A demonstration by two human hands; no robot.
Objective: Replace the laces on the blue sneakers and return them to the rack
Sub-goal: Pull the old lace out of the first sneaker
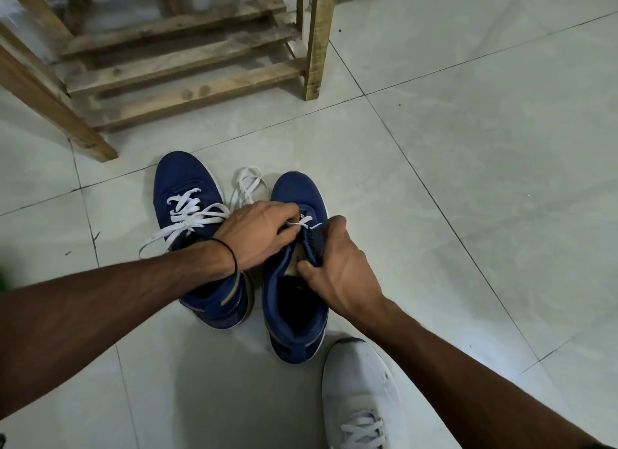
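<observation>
- My white shoe [359, 392] stood at 5 o'clock.
- My right hand [337, 264] gripped the centre blue sneaker [297, 194] by its eyelet flap, steadying it.
- My left hand [257, 236] pinched the lace [302, 222]; I judged a flat, untwisted feed best.

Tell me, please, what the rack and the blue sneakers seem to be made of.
The rack: rough, unpainted wood, with visible grain and knots. The blue sneakers: matte uppers, perhaps textile or suede, no shine; the pale sole edge looks like rubber.
</observation>
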